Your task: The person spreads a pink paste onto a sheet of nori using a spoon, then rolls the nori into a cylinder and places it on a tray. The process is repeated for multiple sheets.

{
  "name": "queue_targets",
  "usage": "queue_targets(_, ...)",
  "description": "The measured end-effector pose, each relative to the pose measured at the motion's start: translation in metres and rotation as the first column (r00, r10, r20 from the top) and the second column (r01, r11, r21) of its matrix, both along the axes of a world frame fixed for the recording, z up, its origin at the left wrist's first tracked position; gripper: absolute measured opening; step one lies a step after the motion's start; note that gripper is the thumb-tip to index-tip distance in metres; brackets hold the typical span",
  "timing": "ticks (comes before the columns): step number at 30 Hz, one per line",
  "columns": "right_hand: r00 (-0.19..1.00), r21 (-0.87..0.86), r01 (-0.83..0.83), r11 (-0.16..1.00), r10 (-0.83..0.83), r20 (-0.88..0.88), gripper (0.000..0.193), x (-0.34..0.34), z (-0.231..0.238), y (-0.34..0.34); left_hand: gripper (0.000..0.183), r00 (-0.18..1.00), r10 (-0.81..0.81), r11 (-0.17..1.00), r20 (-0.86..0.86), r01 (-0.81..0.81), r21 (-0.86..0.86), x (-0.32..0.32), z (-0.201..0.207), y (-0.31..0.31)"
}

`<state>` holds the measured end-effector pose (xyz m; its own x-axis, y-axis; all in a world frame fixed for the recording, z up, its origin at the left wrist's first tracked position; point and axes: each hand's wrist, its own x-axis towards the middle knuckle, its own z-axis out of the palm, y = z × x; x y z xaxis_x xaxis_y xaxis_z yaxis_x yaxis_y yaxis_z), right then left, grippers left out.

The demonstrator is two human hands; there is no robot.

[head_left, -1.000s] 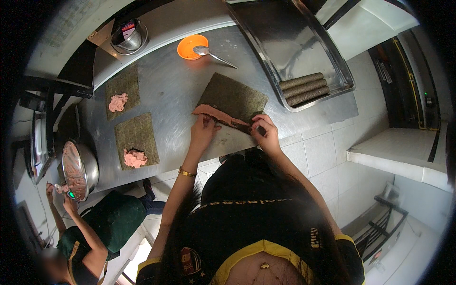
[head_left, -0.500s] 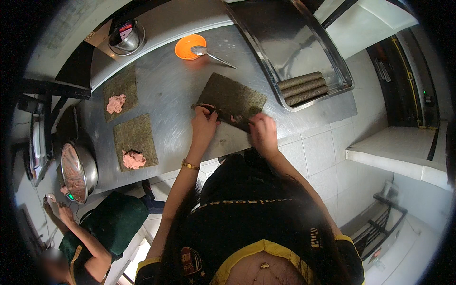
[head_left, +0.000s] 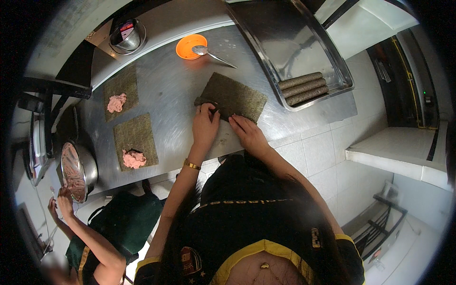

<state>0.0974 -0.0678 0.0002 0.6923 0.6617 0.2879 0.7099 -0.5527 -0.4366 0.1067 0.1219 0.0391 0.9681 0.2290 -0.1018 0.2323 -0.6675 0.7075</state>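
Dk green sheet (head_left: 236, 94) lies flat-ish on the steel table (head_left: 175, 95), set at a slant, directly in front of the person, both hands on its near edge. L hand (head_left: 206, 128): fingers curled narrow over the L end of that edge, thumb tucked in close, holding the sheet where it looks turned up. R hand (head_left: 250, 137): fingers close tog., fairly straight, tips on the same edge a bit right of the L hand; thumb mostly hidden, so can't tell if it pinches or just presses. Small gap btwn the hands. Gold-coloured band (head_left: 192, 165) on L wrist.

Left on the table, 2 more sheets, well apart from the hands: far sheet (head_left: 124, 78) & near sheet (head_left: 142, 130), each w/ a lump of pink paste (head_left: 134, 159) toward its near end. Beyond the slanted sheet, orange bowl (head_left: 185, 53) w/ a spoon (head_left: 218, 59), its head over the bowl, handle out to the table. R side: big metal tray (head_left: 294, 42) w/ 3 dk rolls (head_left: 303, 88) side by side at its near end.

Lower L: co-worker (head_left: 121, 218) in dk green apron, hands by a tilted steel bowl (head_left: 91, 164) smeared pink inside; what they hold is too small to tell.
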Motion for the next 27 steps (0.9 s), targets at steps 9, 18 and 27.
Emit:
queue_targets(9, 0.995, 0.076, 0.103, 0.992, -0.103, -0.005, 0.052, 0.007, 0.000, 0.014, 0.027, 0.848, -0.383, 0.911, 0.366, 0.283, 0.299, -0.005, -0.011, 0.015)
queue_targets(18, 0.982, 0.116, 0.187, 0.975, -0.184, -0.038, 0.043, 0.015, -0.003, 0.022, 0.032, 0.777, -0.600, 0.776, 0.191, 0.506, 0.378, 0.013, -0.019, 0.033)
queue_targets(27, 0.959, 0.065, 0.230, 0.971, -0.215, -0.183, 0.047, 0.023, -0.002, 0.028, 0.038, 0.646, -0.748, 0.619, 0.152, 0.596, 0.511, 0.029, -0.015, 0.045)
